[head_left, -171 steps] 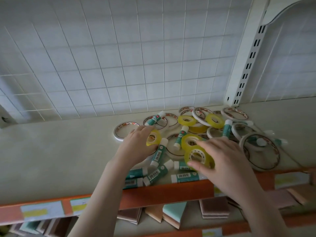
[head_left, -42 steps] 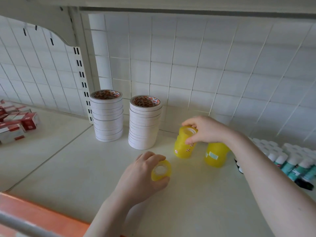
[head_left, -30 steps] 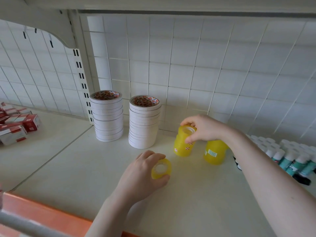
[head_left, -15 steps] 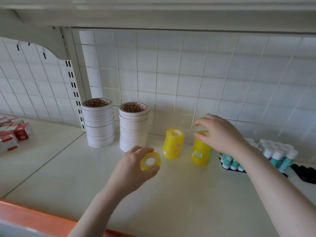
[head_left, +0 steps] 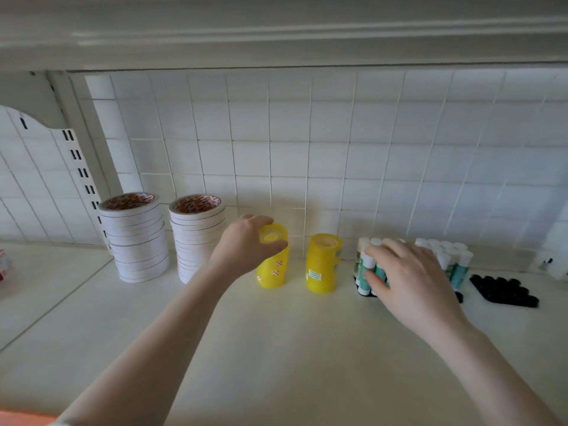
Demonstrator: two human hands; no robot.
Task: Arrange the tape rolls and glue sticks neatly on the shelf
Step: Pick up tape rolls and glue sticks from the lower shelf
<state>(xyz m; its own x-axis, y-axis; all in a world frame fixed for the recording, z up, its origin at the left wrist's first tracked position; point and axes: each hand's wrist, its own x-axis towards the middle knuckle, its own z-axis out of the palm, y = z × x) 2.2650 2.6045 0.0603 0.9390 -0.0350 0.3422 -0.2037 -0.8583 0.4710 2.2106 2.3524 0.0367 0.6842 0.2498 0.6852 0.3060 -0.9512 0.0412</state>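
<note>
White grid panel [head_left: 307, 155] behind everything. Slotted upright [head_left: 83, 167] at panel's left edge, curved bracket [head_left: 27, 112] above-left of it. Black tray [head_left: 504, 292] below panel's right end. Red-white box [head_left: 3, 267] far left, mostly cropped.

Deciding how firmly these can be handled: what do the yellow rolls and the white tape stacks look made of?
Yellow tape rolls: translucent glossy plastic film, it seems; light glows through them and small printed labels show. The left hand grips the top roll of the left yellow stack.
White tape stacks: matte white, paper-like edges with printed orange-red inner cores; possibly double-sided tape.
</note>
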